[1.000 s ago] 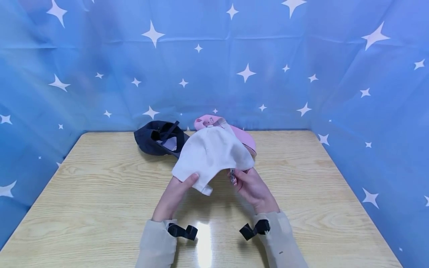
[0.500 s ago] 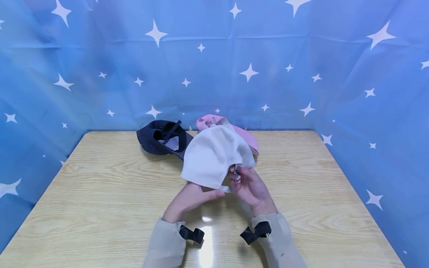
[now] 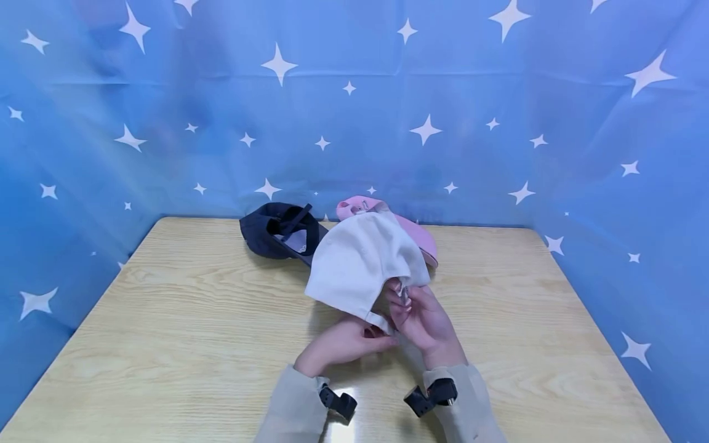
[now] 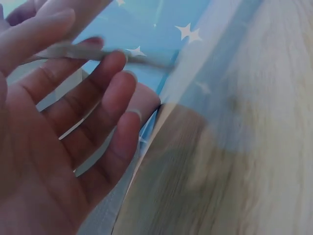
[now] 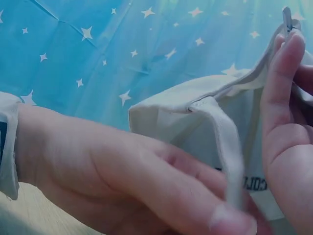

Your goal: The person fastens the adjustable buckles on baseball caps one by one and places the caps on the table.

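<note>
We pinch the metal buckle (image 5: 287, 19) of the white cap (image 3: 362, 261) with the right hand (image 3: 424, 321). The left hand (image 3: 346, 342) meets the strap (image 5: 226, 132) — we cannot tell whether it grips.

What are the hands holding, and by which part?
The white cap: left hand has its loose strap between thumb and fingers; right hand pinches its rear edge, across from that strap.

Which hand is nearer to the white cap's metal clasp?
The right hand: it pinches the metal clasp. The left hand is lower and farther left, at the strap hanging from the white cap.
</note>
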`<action>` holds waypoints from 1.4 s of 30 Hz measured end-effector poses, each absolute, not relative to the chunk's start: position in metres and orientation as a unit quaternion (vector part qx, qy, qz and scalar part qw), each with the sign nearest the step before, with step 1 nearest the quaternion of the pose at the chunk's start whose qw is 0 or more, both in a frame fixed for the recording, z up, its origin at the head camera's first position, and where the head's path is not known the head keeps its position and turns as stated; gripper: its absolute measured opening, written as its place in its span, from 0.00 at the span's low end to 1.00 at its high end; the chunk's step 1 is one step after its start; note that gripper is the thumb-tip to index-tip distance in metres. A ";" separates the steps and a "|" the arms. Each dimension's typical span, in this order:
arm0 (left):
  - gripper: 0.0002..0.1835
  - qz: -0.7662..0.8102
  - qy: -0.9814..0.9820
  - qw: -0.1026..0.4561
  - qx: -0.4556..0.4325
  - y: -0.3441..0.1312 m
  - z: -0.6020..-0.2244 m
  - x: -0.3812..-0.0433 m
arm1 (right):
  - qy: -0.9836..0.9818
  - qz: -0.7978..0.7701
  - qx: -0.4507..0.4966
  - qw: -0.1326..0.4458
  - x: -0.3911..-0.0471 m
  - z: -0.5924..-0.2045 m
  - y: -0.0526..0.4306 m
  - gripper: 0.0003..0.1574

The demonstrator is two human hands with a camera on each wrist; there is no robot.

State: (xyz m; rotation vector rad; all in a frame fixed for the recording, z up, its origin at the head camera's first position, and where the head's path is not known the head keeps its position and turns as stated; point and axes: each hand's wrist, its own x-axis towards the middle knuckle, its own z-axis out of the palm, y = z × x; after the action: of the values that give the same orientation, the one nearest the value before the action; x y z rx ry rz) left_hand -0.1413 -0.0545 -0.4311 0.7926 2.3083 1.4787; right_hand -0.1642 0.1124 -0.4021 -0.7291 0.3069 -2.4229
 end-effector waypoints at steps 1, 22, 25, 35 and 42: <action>0.12 0.506 0.805 0.140 0.276 -0.054 -0.432 -0.141 | 0.109 -0.909 -0.273 0.296 -0.164 -0.402 0.112 0.12; 0.13 0.411 0.881 0.122 0.199 -0.055 -0.440 -0.143 | -0.008 -0.894 -0.293 0.338 -0.163 -0.396 0.112 0.08; 0.11 0.406 0.882 0.127 0.203 -0.056 -0.442 -0.142 | -0.006 -0.894 -0.298 0.335 -0.163 -0.398 0.111 0.09; 0.09 0.456 0.851 0.129 0.227 -0.057 -0.445 -0.144 | 0.000 -0.904 -0.290 0.315 -0.160 -0.403 0.112 0.10; 0.04 0.606 0.733 0.181 0.249 -0.066 -0.422 -0.143 | 0.023 -0.905 -0.296 0.303 -0.163 -0.403 0.110 0.12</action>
State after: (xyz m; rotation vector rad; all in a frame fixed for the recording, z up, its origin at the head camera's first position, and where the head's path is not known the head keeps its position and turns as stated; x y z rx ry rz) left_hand -0.1434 -0.0657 -0.4217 0.7022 2.0716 1.7129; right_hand -0.1625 0.1097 -0.4031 -0.7850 0.0605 -2.3995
